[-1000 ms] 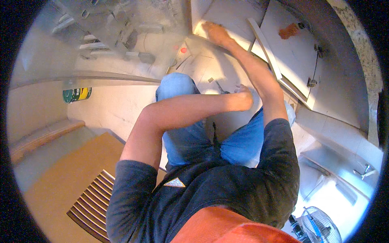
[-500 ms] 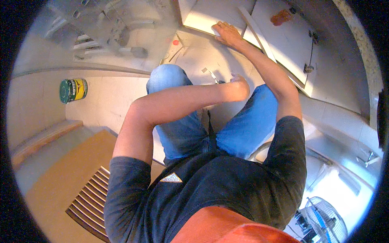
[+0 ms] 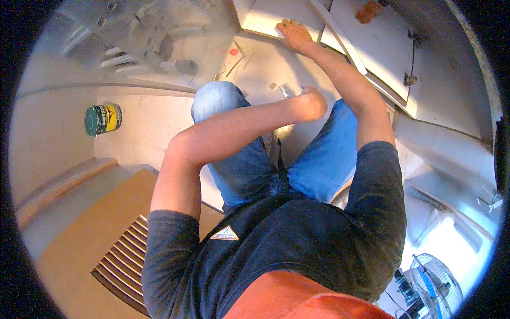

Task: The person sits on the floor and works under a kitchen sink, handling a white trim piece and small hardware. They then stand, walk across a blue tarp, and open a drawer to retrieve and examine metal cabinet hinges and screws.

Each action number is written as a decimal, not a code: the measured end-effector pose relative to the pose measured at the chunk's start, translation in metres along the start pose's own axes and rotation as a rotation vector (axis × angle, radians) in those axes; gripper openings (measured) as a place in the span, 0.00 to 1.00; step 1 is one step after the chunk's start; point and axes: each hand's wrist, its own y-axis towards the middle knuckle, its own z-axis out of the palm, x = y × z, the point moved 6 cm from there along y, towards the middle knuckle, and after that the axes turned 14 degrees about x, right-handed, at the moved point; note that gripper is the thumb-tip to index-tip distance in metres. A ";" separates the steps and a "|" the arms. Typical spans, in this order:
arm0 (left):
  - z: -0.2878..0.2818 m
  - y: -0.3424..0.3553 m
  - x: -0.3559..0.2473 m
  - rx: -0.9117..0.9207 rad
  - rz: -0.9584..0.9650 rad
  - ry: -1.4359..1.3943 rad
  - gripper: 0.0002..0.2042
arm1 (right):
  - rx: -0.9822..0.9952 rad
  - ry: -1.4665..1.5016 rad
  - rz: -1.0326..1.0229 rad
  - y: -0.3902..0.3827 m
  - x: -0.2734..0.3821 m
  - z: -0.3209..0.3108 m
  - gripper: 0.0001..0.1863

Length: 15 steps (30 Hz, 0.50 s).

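Observation:
My right hand (image 3: 296, 36) reaches far forward and rests at the near edge of a white panel (image 3: 260, 22), its fingers spread and slightly bent over it. A bright white patch shows beside its fingertips; I cannot tell whether it is a separate thing. My left arm crosses in front of me, and my left hand (image 3: 313, 103) is bent down and closed between my knees. The back of the hand and wrist hide its fingers. Just past them lies a small, narrow, light-coloured piece (image 3: 285, 93), which may or may not be in that hand.
White cabinet panels with hinges (image 3: 410, 80) stand at front right, with a loose strip (image 3: 340, 37) leaning across. A green and yellow can (image 3: 103, 120) is at left. Behind a hazy pane lie mixed items (image 3: 143, 58). A slatted vent (image 3: 125, 260) and a fan (image 3: 433, 284) are nearer.
The view has shifted slightly. My right hand stays on the white panel, its fingers a little more bent. My left hand has turned, so its fingers are now more hidden.

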 end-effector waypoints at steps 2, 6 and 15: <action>0.001 0.002 0.002 0.075 -0.039 -0.048 0.17 | -0.028 0.007 -0.006 0.001 0.001 0.000 0.27; -0.002 0.002 0.000 -0.020 -0.010 0.040 0.12 | -0.023 -0.008 -0.027 0.001 0.001 0.001 0.28; -0.003 -0.009 0.006 -0.190 0.054 0.041 0.10 | -0.054 -0.018 0.006 0.004 0.006 0.003 0.23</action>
